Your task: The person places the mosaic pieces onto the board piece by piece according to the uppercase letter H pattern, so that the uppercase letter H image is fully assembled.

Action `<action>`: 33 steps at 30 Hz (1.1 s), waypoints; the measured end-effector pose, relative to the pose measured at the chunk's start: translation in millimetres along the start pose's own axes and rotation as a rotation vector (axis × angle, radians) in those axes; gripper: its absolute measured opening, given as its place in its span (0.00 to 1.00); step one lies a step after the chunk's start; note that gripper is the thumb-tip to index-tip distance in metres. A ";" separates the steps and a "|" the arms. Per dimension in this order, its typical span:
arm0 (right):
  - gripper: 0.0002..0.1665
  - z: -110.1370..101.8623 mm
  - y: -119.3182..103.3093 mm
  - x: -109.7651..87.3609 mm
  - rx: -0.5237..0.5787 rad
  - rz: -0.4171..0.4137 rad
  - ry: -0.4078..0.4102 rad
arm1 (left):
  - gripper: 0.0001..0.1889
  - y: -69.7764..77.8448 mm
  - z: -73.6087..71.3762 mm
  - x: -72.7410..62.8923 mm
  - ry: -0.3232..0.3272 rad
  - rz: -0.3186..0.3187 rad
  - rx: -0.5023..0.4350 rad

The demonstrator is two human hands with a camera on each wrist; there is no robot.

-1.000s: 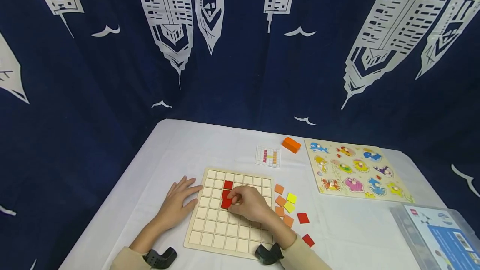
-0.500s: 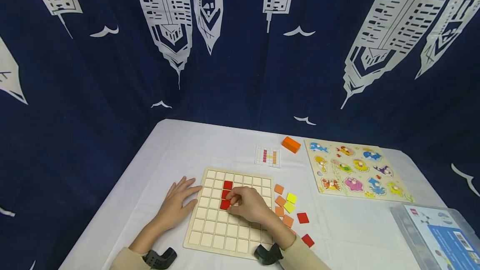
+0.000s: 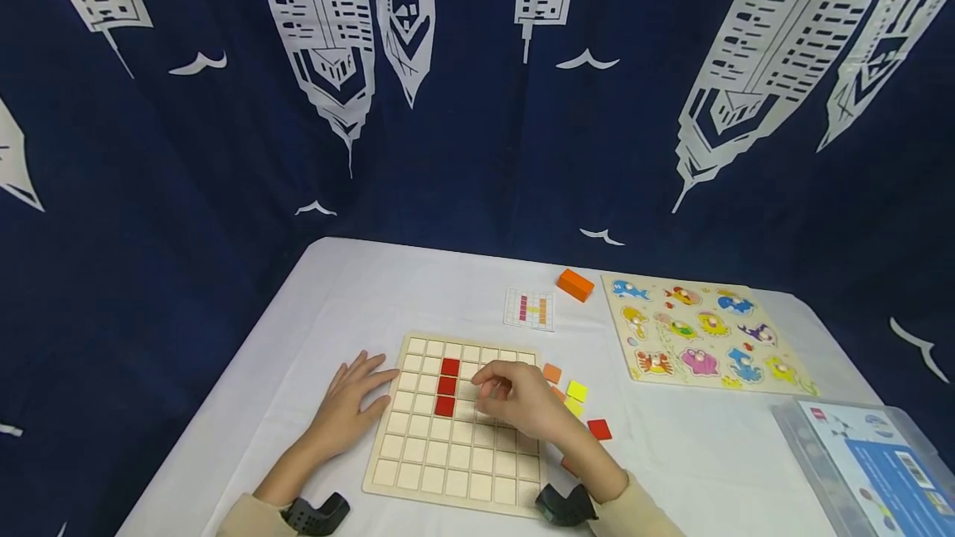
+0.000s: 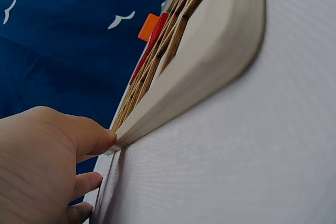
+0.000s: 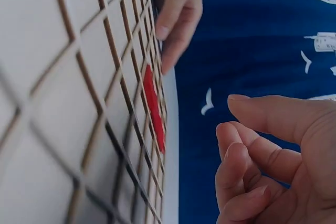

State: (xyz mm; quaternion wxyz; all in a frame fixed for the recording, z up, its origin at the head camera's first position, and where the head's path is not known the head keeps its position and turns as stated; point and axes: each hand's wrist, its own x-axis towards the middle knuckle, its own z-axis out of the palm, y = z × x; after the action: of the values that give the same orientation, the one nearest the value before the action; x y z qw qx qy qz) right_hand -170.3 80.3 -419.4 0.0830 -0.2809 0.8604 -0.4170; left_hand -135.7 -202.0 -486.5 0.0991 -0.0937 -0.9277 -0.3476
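Note:
A wooden grid board (image 3: pixel 418 475) lies on the white table. Three red square tiles (image 3: pixel 446 385) sit in one column of its cells, one below another. My left hand (image 3: pixel 349 408) rests flat at the board's left edge with fingers spread; in the left wrist view a fingertip touches the board's side. Over the board, just right of the red tiles, hovers my right hand (image 3: pixel 518 398). Its fingers are loosely bent with nothing between them, and a gap shows between thumb and index finger in the right wrist view.
Right of the board lie orange tiles (image 3: pixel 552 373), yellow tiles (image 3: pixel 577 390) and a red tile (image 3: pixel 599 429), some partly hidden by my right arm. Behind it are a pattern card (image 3: pixel 529 309) and an orange block (image 3: pixel 575 285). A sea-animal puzzle (image 3: pixel 701 334) and a plastic case (image 3: pixel 858 471) stand farther right.
My right hand has let go of the lowest red tile and moved right, away from it. The three red tiles now show fully. My left hand stays in place.

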 end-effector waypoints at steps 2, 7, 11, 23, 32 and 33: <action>0.11 -8.4 1.7 -6.1 -0.001 0.010 0.024 | 0.20 0.1 -0.5 -0.5 0.000 0.001 0.001; 0.12 -34.8 9.4 -24.7 0.022 0.046 0.094 | 0.20 0.3 -0.5 -0.1 0.001 0.007 0.006; 0.15 -56.4 20.1 -43.9 0.044 0.092 0.147 | 0.19 -0.3 0.0 0.7 -0.001 0.007 0.004; 0.19 -90.3 55.4 -92.9 -0.010 0.274 0.282 | 0.19 -2.7 1.2 -1.9 -0.005 -0.011 -0.017; 0.22 -85.4 82.1 -104.2 0.073 0.372 0.255 | 0.19 -3.3 2.1 -1.0 -0.012 -0.021 -0.017; 0.22 -84.3 84.5 -103.9 0.077 0.392 0.254 | 0.19 -3.2 2.3 -0.9 -0.014 -0.023 -0.016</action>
State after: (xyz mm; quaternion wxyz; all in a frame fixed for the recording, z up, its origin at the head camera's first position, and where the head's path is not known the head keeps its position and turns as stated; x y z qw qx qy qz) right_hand -151.0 236.0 -439.7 0.0643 -0.0503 0.8856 -0.4572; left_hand -135.9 -203.0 -490.4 0.0876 -0.0863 -0.9266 -0.3553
